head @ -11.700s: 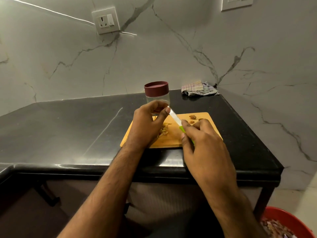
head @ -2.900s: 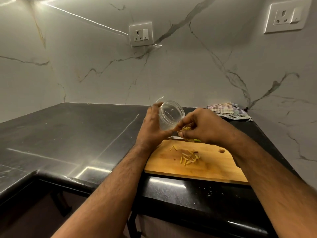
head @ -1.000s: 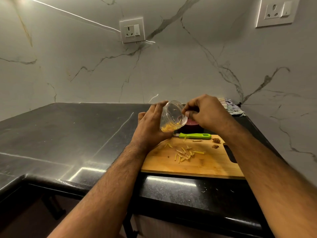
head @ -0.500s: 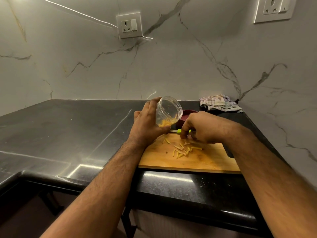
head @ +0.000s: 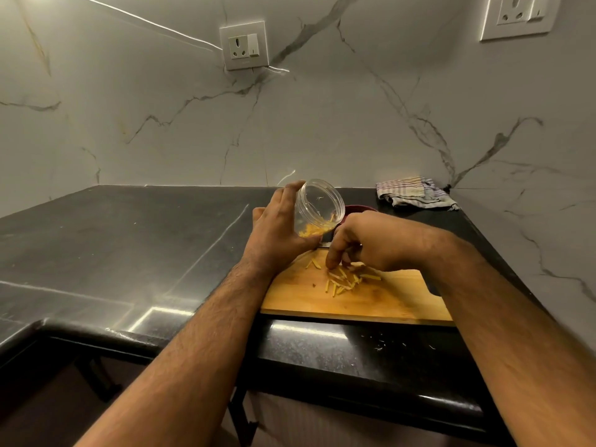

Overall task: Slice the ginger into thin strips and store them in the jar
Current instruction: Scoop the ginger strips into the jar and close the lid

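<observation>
On the chopping board [head: 354, 301] at the worktop's [head: 129, 253] near edge lie loose ginger strips [head: 346, 280], and the right hand [head: 358, 245] reaches down among them, fingertips curled onto the pile. Just behind, the left hand [head: 277, 230] grips the clear jar [head: 317, 206], tilted toward the board with some strips inside. Farther back lie a dark red lid [head: 359, 208] and a striped cloth [head: 412, 191].

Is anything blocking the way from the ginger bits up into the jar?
Nothing visible. The jar is lidless, tilted towards the ginger strips; only the right hand reaches between.
</observation>
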